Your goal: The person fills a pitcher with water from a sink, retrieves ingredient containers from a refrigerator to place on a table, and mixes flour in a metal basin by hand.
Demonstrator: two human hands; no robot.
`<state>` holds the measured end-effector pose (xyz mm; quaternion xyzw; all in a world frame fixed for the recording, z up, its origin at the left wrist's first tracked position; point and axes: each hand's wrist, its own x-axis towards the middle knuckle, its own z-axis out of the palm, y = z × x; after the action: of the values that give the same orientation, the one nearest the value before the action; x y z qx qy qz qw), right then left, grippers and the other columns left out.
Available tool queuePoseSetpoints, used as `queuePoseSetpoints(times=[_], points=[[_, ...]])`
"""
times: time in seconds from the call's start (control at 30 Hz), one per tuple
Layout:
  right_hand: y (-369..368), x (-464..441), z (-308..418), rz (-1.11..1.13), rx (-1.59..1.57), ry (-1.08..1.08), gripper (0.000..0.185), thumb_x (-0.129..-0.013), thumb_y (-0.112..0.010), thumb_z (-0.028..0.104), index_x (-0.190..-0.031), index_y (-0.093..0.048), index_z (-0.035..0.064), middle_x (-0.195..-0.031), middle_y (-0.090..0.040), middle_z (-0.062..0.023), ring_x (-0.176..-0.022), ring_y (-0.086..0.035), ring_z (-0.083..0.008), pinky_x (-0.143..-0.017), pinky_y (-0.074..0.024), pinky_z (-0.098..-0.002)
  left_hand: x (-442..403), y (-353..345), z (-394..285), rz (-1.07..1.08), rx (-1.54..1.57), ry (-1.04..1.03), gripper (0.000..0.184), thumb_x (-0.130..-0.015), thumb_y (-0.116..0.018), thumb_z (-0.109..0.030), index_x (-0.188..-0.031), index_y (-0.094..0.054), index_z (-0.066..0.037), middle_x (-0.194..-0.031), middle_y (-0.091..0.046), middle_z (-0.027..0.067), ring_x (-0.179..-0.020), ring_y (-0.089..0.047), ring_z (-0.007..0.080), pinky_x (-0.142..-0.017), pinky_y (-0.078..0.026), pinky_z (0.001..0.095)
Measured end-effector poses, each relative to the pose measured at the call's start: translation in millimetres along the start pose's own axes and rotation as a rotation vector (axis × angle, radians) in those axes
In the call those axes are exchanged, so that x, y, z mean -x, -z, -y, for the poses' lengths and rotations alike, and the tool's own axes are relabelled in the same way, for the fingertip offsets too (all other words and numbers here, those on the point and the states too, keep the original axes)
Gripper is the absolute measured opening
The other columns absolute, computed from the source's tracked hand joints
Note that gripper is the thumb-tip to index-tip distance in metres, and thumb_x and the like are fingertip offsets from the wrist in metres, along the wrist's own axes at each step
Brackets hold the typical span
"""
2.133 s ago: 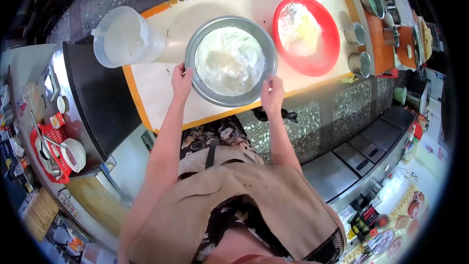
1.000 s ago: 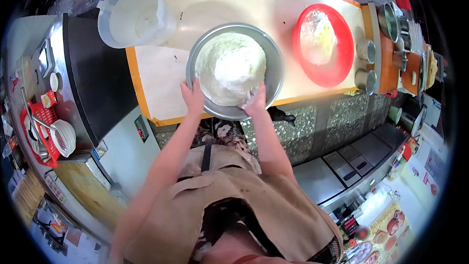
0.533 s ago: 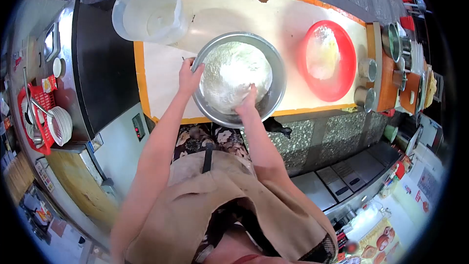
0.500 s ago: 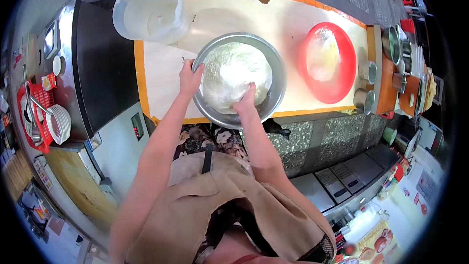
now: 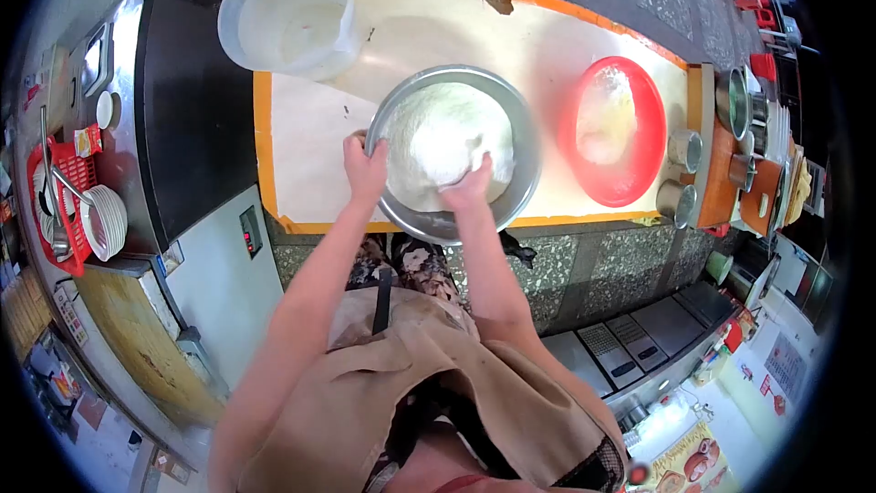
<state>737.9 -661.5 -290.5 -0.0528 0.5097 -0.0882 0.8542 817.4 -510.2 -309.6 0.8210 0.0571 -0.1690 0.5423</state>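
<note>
A round metal bowl [image 5: 525, 187] sits near the table's front edge, with a large white, floury mass that looks like dough [image 5: 438, 128] inside. My left hand [image 5: 367, 169] is closed on the bowl's left rim, thumb on the inner side. My right hand [image 5: 469, 186] presses into the near side of the white mass. Its thumb sticks up and the other fingers are mostly hidden in the white stuff. Bright glare washes out part of the surface.
A red plastic basin [image 5: 659, 132] with pale powder stands to the right. At the back left is a translucent bucket [image 5: 239, 23] holding whitish contents. The pale tabletop [image 5: 310, 155] has orange edges. Metal pots [image 5: 675, 201] line the right end; a dark cabinet [image 5: 196, 110] flanks the left.
My right hand has shifted slightly right within the white mass, and its surface shape has altered around the thumb. My left hand keeps its hold on the rim. The whole view has moved a little.
</note>
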Motion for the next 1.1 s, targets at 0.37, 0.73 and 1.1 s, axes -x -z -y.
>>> queuePoseSetpoints(times=[0.37,0.73,1.1], points=[[22.6,-29.4,24.6,-0.091,0.201,-0.034,0.076,-0.084,-0.032,0.064,-0.138,-0.030,0.0115,-0.136,-0.039,-0.0109,-0.125,-0.037,-0.0323,-0.102,-0.0277,-0.0535,28.9,-4.4,0.7,-0.061,0.184,0.354,0.034,-0.078,-0.063,-0.014,-0.101,-0.049,0.006,-0.109,-0.043,0.0188,-0.104,-0.046,0.0293,-0.092,-0.034,0.0397],[18.3,-50.3,78.6,0.123,0.382,0.009,0.073,-0.085,-0.034,0.062,-0.136,-0.035,0.0091,-0.135,-0.041,-0.0128,-0.124,-0.039,-0.0324,-0.103,-0.0265,-0.0540,51.9,-85.7,-0.7,-0.509,0.293,0.345,0.029,-0.077,-0.063,-0.012,-0.096,-0.047,0.005,-0.105,-0.042,0.0167,-0.102,-0.044,0.0275,-0.091,-0.034,0.0367],[-32.2,-14.6,94.6,0.029,0.705,-0.126,0.081,-0.080,-0.039,0.066,-0.137,-0.031,0.0085,-0.133,-0.039,-0.0135,-0.121,-0.039,-0.0329,-0.099,-0.0304,-0.0539,-29.6,-38.7,-12.2,-0.233,0.171,0.148,0.033,-0.076,-0.064,-0.014,-0.099,-0.048,0.003,-0.096,-0.050,0.0136,-0.093,-0.049,0.0221,-0.087,-0.038,0.0326]])
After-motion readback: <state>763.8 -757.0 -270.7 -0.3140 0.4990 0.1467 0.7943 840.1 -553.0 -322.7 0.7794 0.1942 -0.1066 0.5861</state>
